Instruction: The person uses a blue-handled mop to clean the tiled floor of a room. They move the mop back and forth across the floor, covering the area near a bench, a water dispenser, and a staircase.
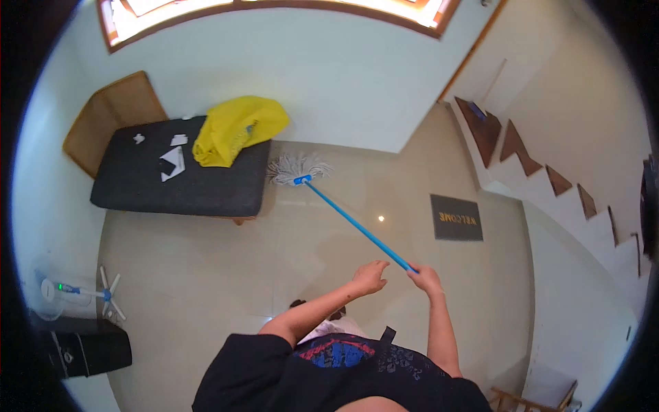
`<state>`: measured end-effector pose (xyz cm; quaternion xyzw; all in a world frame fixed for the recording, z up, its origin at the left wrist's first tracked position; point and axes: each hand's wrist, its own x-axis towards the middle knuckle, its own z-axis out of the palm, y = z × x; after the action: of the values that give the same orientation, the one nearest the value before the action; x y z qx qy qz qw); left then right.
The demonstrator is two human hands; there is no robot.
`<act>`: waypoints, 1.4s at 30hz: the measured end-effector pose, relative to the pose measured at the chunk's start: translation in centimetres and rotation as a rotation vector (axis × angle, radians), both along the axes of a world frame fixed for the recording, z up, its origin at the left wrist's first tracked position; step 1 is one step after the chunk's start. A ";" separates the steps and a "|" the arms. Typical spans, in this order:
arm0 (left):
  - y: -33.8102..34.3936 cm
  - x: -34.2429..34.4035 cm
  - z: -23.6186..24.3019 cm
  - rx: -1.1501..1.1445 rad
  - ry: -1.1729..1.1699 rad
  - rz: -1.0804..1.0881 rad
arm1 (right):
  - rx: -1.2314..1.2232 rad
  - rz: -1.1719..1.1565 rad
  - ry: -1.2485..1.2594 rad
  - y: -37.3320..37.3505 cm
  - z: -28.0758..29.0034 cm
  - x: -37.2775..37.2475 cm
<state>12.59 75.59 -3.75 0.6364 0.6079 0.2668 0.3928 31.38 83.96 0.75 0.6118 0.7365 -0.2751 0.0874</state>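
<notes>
My right hand (424,279) is closed around the upper end of a blue mop handle (354,222). My left hand (371,276) is open, fingers apart, just left of the handle and not holding it. The handle runs away from me to the grey-white string mop head (302,167) with its blue clamp, lying on the tiled floor (322,261) beside the near right end of a dark cushioned bench.
The bench (123,185) carries a yellow bag (226,127) and papers (173,165); a woven panel (103,117) stands behind. A grey doormat (456,218) lies right, below stairs (518,147). A standing fan (106,294) and black box (96,347) are at left.
</notes>
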 end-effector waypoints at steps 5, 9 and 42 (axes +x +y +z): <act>-1.1 9.5 -0.5 0.086 0.001 -0.425 | -0.186 -0.367 0.172 -15.2 4.2 18.7; -4.8 15.8 0.1 0.049 -0.032 -1.126 | -0.356 -0.777 0.284 -30.0 12.8 21.6; 0.1 5.3 -2.7 0.000 0.189 0.022 | -0.079 -0.324 0.272 12.2 -9.4 2.4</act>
<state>17.92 75.68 -6.42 0.6521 0.6490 0.2100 0.3309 33.74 96.18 -8.67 0.6753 0.6223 -0.3943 -0.0343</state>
